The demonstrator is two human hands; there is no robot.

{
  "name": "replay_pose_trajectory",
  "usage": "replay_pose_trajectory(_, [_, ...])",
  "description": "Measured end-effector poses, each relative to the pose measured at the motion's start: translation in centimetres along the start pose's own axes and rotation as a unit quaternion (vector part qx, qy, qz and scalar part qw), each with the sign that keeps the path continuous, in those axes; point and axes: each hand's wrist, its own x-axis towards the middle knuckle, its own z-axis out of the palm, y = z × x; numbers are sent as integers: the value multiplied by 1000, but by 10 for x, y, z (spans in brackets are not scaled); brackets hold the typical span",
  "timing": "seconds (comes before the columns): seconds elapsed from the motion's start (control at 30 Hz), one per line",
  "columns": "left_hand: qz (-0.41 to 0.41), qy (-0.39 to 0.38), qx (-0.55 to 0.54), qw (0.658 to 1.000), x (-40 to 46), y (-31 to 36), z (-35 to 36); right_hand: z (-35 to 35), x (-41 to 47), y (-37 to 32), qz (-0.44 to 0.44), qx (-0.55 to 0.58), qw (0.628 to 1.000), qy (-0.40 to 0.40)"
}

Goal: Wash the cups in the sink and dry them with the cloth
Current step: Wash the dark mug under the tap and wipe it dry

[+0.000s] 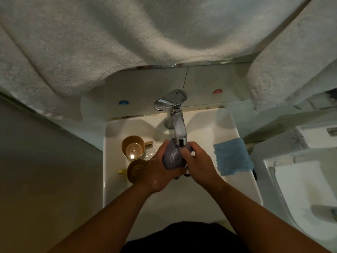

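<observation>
**Under the tap: rinsing the grey cup**

Under the tap [179,132], just below its spout, the grey cup [172,157] is held over the sink [242,161]. The left hand [158,172] wraps its body; the right hand [198,161] curls over its rim side near the handle. To rinse well, I would turn the cup slowly so water reaches every face, keeping a firm hold since it looks wet. Two tan cups [133,147] wait left of the tap; the blue cloth [232,157] lies to its right.
</observation>
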Motion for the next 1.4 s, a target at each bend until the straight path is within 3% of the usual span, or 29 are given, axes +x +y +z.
replay_pose_trajectory(0.2, [33,63,115,991,4,2,5,-4,1,10,-66,4,995,-78])
replay_pose_trajectory(0.37, [-9,108,131,985,3,-3,-2,-14,-5,12,-138,-100,983,68])
replay_pose_trajectory(0.53, [3,108,148,983,1,-7,-12,-15,-8,15,-215,-187,958,47])
replay_pose_trajectory(1.4, [31,111,152,982,8,-13,-20,-10,-8,9,-224,-192,955,30])
